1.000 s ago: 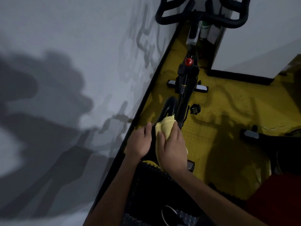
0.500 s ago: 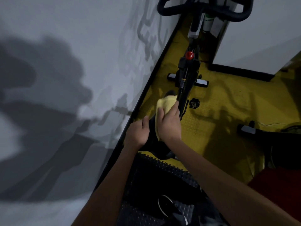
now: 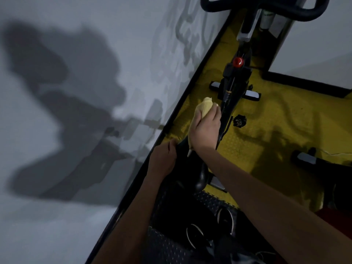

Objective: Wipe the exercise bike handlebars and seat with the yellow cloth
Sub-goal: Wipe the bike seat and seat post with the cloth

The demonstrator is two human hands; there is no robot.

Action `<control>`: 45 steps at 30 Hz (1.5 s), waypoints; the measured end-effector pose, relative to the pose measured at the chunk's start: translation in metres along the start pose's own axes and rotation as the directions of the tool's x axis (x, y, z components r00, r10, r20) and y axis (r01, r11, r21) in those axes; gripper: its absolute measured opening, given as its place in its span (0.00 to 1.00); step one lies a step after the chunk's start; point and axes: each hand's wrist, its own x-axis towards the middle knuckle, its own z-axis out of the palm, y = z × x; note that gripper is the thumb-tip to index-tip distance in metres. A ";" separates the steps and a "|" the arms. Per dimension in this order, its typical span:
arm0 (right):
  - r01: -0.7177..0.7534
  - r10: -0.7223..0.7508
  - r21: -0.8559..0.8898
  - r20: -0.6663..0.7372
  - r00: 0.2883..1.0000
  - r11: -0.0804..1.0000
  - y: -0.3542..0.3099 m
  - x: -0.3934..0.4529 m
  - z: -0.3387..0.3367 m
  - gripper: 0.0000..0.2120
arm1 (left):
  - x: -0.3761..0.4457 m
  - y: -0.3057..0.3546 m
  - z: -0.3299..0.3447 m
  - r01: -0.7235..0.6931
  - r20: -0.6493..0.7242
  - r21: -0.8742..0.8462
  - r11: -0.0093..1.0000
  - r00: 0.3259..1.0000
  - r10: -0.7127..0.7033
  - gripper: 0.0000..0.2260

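A black exercise bike stands along the white wall. Its black seat (image 3: 187, 164) lies right below me, mostly covered by my hands. My right hand (image 3: 206, 130) presses the yellow cloth (image 3: 203, 109) onto the seat's narrow front end, and cloth bulges out past my fingertips. My left hand (image 3: 163, 161) grips the seat's left edge. The black handlebars (image 3: 266, 9) curve across the top of the view, far from both hands. A red knob (image 3: 238, 61) sits on the frame between seat and handlebars.
The white wall (image 3: 95, 92) runs close along the left with a black skirting. The floor (image 3: 285, 121) is yellow, with a dark studded mat (image 3: 167, 244) under my shoes. A second machine's foot (image 3: 306, 158) lies at the right. A pedal (image 3: 239, 121) sticks out right of the frame.
My right hand has slid the cloth forward along the seat toward its nose. My left hand has stayed on the seat's left edge. The view has moved closer to the bike.
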 end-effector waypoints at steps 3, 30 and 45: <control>-0.001 -0.005 0.057 0.106 0.994 0.998 0.010 -0.040 -0.010 0.34 | -0.001 0.002 -0.001 -0.037 -0.018 -0.008 0.999 0.999 0.037 0.18; 0.095 -0.057 -0.175 0.211 0.976 0.980 0.031 -0.119 -0.032 0.38 | -0.005 0.001 -0.006 -0.022 0.078 -0.021 1.000 0.997 0.024 0.22; 0.054 -0.036 -0.174 0.103 0.994 0.983 0.028 -0.131 -0.029 0.34 | -0.004 0.001 -0.002 -0.032 0.028 -0.020 0.999 0.999 0.032 0.21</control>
